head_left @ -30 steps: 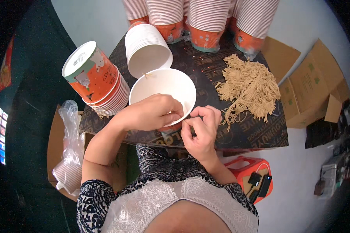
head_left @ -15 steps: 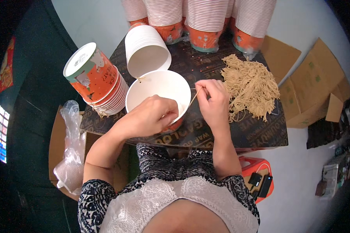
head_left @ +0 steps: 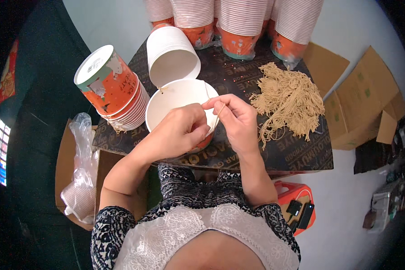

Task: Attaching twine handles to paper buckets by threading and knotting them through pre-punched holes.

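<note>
A paper bucket (head_left: 170, 98), white inside with an orange outside, stands open end up near the table's front edge. My left hand (head_left: 177, 130) is closed over its near right rim, with the fingers inside hidden and the thumb at the rim. A thin tan cord (head_left: 217, 120) runs along the right rim, pinched between the thumb and index finger of my right hand (head_left: 239, 123). One end of this cord rises above the fingertips against the white wall. At the bucket's far left rim, a small knot of cord (head_left: 163, 88) shows.
A pile of tan cords (head_left: 292, 103) lies at the right. An upside-down stack of orange printed buckets (head_left: 108, 85) leans at the left; white nested buckets (head_left: 171, 51) lie behind. Tall wrapped stacks (head_left: 240, 27) line the back. Cardboard boxes (head_left: 364, 99) flank the table.
My right hand has moved left and slightly down to the bucket's right rim, bringing the cord close to my left hand. My left hand keeps its grip on the rim.
</note>
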The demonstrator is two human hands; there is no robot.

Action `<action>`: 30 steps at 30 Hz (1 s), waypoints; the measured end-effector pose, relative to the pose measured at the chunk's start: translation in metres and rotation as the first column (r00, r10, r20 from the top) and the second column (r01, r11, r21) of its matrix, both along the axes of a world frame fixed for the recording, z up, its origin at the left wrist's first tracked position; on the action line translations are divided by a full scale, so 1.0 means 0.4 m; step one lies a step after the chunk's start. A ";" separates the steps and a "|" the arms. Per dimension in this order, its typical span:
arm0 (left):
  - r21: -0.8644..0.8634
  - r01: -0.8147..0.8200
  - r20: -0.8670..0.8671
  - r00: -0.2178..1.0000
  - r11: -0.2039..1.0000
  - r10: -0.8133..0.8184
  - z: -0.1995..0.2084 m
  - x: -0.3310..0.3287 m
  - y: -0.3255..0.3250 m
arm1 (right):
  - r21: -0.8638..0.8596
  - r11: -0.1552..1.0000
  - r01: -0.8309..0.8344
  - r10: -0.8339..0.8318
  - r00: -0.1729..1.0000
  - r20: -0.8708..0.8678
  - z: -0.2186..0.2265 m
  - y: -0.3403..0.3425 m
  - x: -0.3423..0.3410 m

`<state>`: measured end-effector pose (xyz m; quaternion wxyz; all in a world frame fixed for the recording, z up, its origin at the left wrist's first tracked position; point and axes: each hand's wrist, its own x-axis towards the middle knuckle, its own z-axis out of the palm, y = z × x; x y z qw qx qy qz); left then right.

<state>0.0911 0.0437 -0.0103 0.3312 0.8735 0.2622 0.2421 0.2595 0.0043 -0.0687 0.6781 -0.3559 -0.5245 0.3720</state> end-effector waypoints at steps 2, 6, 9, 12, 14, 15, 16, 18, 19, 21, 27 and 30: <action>-0.059 0.012 0.024 1.000 0.998 -0.011 -0.005 0.000 0.004 | 0.010 1.000 0.025 -0.025 0.999 0.020 0.001 0.001 -0.004; -0.461 0.005 0.012 1.000 0.887 0.000 0.015 0.002 0.006 | -0.039 0.998 0.048 -0.047 0.998 0.043 0.004 -0.010 -0.006; -0.472 0.085 0.128 0.991 0.878 -0.028 -0.015 -0.003 0.026 | 0.002 0.997 0.071 -0.071 0.996 0.052 0.005 -0.018 -0.016; -0.541 0.134 0.276 0.961 0.830 0.025 -0.029 0.001 0.033 | 0.109 0.988 0.111 -0.122 0.987 0.102 -0.004 -0.020 -0.025; -0.617 0.143 0.233 0.973 0.774 0.005 -0.008 -0.004 0.045 | 0.101 0.988 0.118 -0.129 0.985 0.111 -0.011 -0.018 -0.022; -0.687 0.145 0.190 0.982 0.712 -0.016 0.001 -0.005 0.049 | 0.094 0.988 0.123 -0.133 0.984 0.120 -0.013 -0.017 -0.020; -0.687 0.145 0.190 0.982 0.712 -0.017 0.005 -0.003 0.047 | 0.094 0.988 0.123 -0.134 0.984 0.120 -0.010 -0.018 -0.019; -0.707 0.116 0.180 0.983 0.697 0.019 0.009 0.003 0.041 | 0.089 0.989 0.119 -0.127 0.988 0.090 -0.002 -0.021 -0.016; -0.708 0.115 0.179 0.984 0.697 0.020 0.008 0.002 0.042 | 0.088 0.989 0.118 -0.126 0.988 0.089 -0.001 -0.022 -0.015; -0.703 0.119 0.184 0.983 0.701 0.018 0.004 0.000 0.044 | 0.106 0.987 0.119 -0.130 0.985 0.110 0.000 -0.021 -0.014; -0.683 0.122 0.179 0.984 0.720 0.002 -0.001 -0.001 0.043 | 0.108 0.986 0.128 -0.143 0.979 0.143 0.008 -0.021 -0.014; -0.685 0.104 0.136 0.991 0.721 -0.014 0.002 0.004 0.043 | 0.087 0.987 0.136 -0.150 0.971 0.183 0.011 -0.020 -0.009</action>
